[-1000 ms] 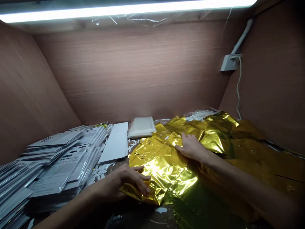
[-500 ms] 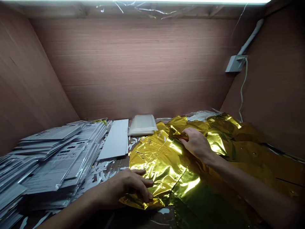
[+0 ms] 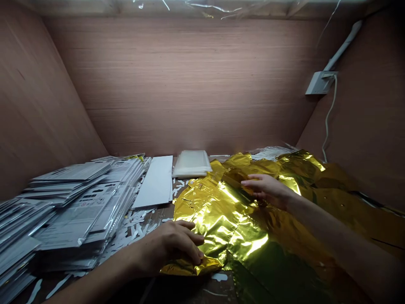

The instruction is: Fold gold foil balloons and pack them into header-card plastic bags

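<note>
While the left hand [image 3: 171, 247] seems closed on gold foil [image 3: 218, 215], the right hand [image 3: 267, 190] lies open over it. Printed packets [image 3: 82, 207] stack at 9 o'clock.

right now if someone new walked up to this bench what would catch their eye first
The crinkled gold foil would grab them first, shining across the middle and right of the bench, with the left hand curled over its near edge and the right hand spread on top. Next, they'd likely notice the tall stacks of printed packets on the left, then the white board and clear plastic bags behind the foil.
</note>
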The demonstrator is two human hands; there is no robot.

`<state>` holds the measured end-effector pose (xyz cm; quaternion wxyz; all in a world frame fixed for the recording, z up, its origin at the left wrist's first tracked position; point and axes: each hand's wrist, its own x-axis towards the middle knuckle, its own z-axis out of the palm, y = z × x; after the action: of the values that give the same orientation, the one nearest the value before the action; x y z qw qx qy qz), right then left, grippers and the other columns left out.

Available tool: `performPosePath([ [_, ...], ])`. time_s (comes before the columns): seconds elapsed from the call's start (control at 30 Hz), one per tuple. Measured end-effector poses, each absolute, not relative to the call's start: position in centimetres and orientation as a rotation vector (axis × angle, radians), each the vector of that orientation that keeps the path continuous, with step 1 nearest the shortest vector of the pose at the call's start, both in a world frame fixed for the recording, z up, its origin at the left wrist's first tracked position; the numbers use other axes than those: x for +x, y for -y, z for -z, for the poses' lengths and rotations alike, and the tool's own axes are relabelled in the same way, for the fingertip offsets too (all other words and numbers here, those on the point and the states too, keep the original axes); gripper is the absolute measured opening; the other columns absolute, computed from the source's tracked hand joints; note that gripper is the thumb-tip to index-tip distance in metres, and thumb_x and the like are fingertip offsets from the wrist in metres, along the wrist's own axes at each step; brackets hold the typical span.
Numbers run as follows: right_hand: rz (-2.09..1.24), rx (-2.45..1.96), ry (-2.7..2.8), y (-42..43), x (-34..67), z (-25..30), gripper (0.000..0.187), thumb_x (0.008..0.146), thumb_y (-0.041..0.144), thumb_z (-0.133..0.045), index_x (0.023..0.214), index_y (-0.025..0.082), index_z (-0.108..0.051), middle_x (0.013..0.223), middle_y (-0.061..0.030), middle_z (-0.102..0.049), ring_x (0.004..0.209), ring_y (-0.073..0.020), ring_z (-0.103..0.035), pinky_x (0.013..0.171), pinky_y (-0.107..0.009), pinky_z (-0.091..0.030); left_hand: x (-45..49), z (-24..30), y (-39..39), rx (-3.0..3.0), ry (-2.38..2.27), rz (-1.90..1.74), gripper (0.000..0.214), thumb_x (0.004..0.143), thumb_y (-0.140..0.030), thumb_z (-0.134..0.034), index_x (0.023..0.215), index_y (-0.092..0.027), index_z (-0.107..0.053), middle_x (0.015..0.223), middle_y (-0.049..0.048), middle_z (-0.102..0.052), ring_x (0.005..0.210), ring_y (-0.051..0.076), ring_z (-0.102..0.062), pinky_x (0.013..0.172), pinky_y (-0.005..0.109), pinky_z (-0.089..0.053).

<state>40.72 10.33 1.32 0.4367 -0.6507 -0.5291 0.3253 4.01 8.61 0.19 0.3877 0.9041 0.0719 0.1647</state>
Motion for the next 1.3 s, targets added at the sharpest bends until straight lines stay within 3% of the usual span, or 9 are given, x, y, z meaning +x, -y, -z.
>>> performPosePath([
  [0.2,-0.683,-1.688,1.578,-9.6,39.5,-0.7,0.028,0.074,0.042,-0.078,0.079,0.016,-0.073,0.073,-0.0074,-0.073,0.066,-0.0228,-0.067,0.055,-0.028,-0.048,4.0,0.8,-8.5,2.312,-0.224,-0.438,0.03,0.103,-0.044,-0.054,0.1,-0.03,-0.08,0.106,0.0055,-0.081,0.119,0.025,-0.07,0.118,0.044,-0.037],
  [0.37,-0.341,-1.638,1.734,-8.4,37.5,-0.9,0.018,0.083,0.039,-0.068,0.079,0.021,-0.067,0.08,-0.0069,-0.076,0.079,-0.028,-0.072,0.067,-0.034,-0.055,3.9,0.6,-8.5,2.306,-0.19,-0.402,0.022,0.102,-0.038,-0.059,0.101,-0.029,-0.079,0.109,0.0043,-0.081,0.123,0.024,-0.068,0.119,0.044,-0.034],
  [0.47,-0.227,-1.332,2.021,-6.8,35.9,-0.9,0.005,0.085,0.025,-0.063,0.081,0.023,-0.063,0.11,-0.0085,-0.078,0.11,-0.0309,-0.072,0.091,-0.041,-0.057,3.9,0.5,-8.7,2.303,-0.188,-0.394,0.022,0.102,-0.036,-0.058,0.101,-0.028,-0.079,0.108,0.0056,-0.081,0.122,0.025,-0.069,0.119,0.044,-0.034],
  [0.6,-0.122,-0.861,2.462,-5.2,33.6,-0.2,0.028,0.084,0.006,-0.055,0.102,0.022,-0.069,0.136,-0.0091,-0.068,0.139,-0.0274,-0.054,0.112,-0.045,-0.049,4.0,0.3,-8.7,2.263,-0.187,-0.42,0.03,0.1,-0.045,-0.058,0.1,-0.025,-0.081,0.103,0.0104,-0.081,0.102,0.024,-0.074,0.105,0.038,-0.048],
  [0.7,-0.042,-0.837,2.605,-5.1,32.8,0.5,0.045,0.082,0.001,-0.053,0.119,0.02,-0.069,0.134,-0.0111,-0.069,0.135,-0.0279,-0.058,0.112,-0.046,-0.049,4.0,-0.3,-8.6,2.228,-0.175,-0.431,0.039,0.099,-0.053,-0.056,0.105,-0.023,-0.081,0.102,0.0136,-0.08,0.098,0.026,-0.072,0.094,0.037,-0.054],
  [0.87,0.076,-0.938,2.61,-5.8,33.2,1.4,0.042,0.085,0.002,-0.048,0.117,0.017,-0.071,0.128,-0.0126,-0.072,0.13,-0.0297,-0.062,0.106,-0.046,-0.053,3.7,-1.5,-8.4,2.385,-0.194,-0.467,0.035,0.094,-0.052,-0.061,0.108,-0.027,-0.081,0.099,0.012,-0.072,0.093,0.027,-0.064,0.089,0.04,-0.053],
  [1.0,0.054,-0.891,2.642,-6.0,33.4,1.4,0.044,0.09,0.001,-0.044,0.12,0.018,-0.071,0.129,-0.0116,-0.072,0.126,-0.0268,-0.065,0.103,-0.043,-0.055,3.4,-1.8,-8.3,2.423,-0.286,-0.472,0.025,0.089,-0.045,-0.069,0.105,-0.03,-0.082,0.111,0.0102,-0.061,0.101,0.026,-0.062,0.096,0.039,-0.052],
  [1.23,-0.024,-0.925,2.647,-5.6,32.9,1.0,0.046,0.091,0.006,-0.045,0.125,0.021,-0.072,0.132,-0.0069,-0.071,0.123,-0.0241,-0.067,0.097,-0.038,-0.054,3.6,-0.9,-8.8,2.423,-0.15,-0.477,0.031,0.08,-0.017,-0.07,0.11,-0.025,-0.074,0.129,0.0093,-0.071,0.127,0.033,-0.059,0.107,0.045,-0.047],
  [1.3,-0.088,-0.961,2.64,-5.3,32.8,0.5,0.045,0.088,0.009,-0.052,0.126,0.023,-0.072,0.13,-0.0061,-0.072,0.122,-0.025,-0.066,0.101,-0.038,-0.052,3.7,-0.5,-8.8,2.421,-0.191,-0.492,0.029,0.081,-0.012,-0.067,0.106,-0.024,-0.071,0.123,0.008,-0.075,0.124,0.03,-0.063,0.108,0.044,-0.045],
])
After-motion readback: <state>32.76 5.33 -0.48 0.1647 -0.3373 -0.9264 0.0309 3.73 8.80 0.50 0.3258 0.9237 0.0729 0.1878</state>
